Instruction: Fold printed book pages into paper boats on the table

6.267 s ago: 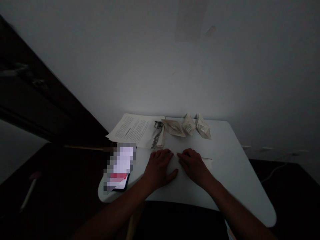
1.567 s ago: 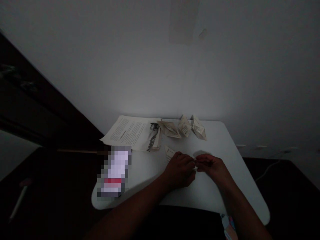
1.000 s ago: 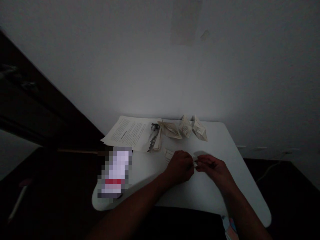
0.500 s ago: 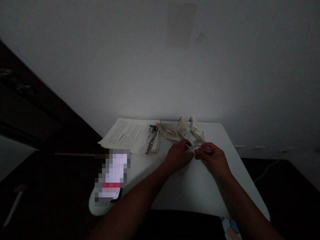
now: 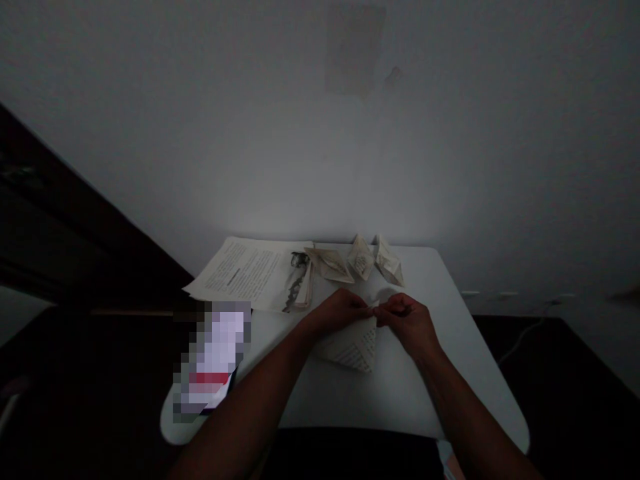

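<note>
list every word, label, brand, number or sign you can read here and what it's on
No text can be read:
Book page: lines of print, too small.
Folded paper in the left hand and right hand: rows of print, too small.
Middle paper boat: print, too small.
Left paper boat and right paper boat: faint marks, too blurred.
Smartphone: screen pixelated, unreadable.

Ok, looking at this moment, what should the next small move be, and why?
Probably a firm pinch along the top corner of the printed paper with the right hand, while the left hand steadies it. The fingers of both hands meet at that corner, and the paper's lower part spreads free below.
</note>
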The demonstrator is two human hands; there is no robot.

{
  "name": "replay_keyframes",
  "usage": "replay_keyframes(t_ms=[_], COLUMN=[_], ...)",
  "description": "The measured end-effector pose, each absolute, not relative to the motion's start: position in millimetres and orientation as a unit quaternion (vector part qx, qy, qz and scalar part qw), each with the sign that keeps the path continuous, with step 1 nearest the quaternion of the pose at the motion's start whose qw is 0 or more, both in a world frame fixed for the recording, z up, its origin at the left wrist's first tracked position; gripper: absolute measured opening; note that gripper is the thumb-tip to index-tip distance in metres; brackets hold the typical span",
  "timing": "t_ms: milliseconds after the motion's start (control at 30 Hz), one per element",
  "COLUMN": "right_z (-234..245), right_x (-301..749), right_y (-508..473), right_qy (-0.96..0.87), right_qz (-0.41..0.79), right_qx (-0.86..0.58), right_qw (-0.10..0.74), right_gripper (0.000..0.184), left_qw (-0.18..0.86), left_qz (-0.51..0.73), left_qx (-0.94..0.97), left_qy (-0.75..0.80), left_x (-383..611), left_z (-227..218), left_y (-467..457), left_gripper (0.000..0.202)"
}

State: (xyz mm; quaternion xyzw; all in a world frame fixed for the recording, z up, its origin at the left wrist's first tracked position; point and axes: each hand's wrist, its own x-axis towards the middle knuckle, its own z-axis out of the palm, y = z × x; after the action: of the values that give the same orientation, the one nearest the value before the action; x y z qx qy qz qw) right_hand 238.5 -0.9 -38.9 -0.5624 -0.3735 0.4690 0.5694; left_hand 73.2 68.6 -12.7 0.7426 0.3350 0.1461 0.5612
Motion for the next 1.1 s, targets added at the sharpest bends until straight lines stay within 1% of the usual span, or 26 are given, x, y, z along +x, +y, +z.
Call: replay_keyframes(t_ms=[133,233,300,500,633,733,833,1000,1100], right_z=[-37,-34,-31,-30,-32,-33,-33,-39,-43], right_x=[239,241,242,237,234,232,231,231,232], right_y=[-5,-7,-8,-10,-10,-9,-10,-12,-13], right_qy=[-0.374,-0.413,-0.455,-0.566,-0.624,-0.65,-0.638,-0.564,-0.535], right_qz=[0.49,0.522,0.521,0.464,0.366,0.312,0.313,0.43,0.467], right_qx=[-0.556,-0.538,-0.535,-0.545,-0.578,-0.584,-0.589,-0.551,-0.539], right_qw=[0.557,0.518,0.486,0.408,0.378,0.373,0.385,0.439,0.453], right_gripper=[0.034,0.031,0.028,0.037,0.035,0.035,0.035,0.03,0.028], left_qw=[0.538,0.528,0.532,0.542,0.548,0.553,0.558,0.601,0.604], left_qz=[0.17,0.198,0.211,0.219,0.219,0.22,0.23,0.248,0.263], left_qx=[0.756,0.755,0.75,0.742,0.738,0.737,0.733,0.689,0.679], left_qy=[0.331,0.335,0.332,0.329,0.327,0.32,0.314,0.319,0.325], left_x=[71,69,68,69,70,70,70,72,73], left_z=[-17,-23,-25,-25,-27,-28,-27,-26,-26], left_y=[65,63,61,58,58,58,57,54,52], left_gripper=[0.036,0.033,0.032,0.031,0.034,0.033,0.032,0.032,0.031])
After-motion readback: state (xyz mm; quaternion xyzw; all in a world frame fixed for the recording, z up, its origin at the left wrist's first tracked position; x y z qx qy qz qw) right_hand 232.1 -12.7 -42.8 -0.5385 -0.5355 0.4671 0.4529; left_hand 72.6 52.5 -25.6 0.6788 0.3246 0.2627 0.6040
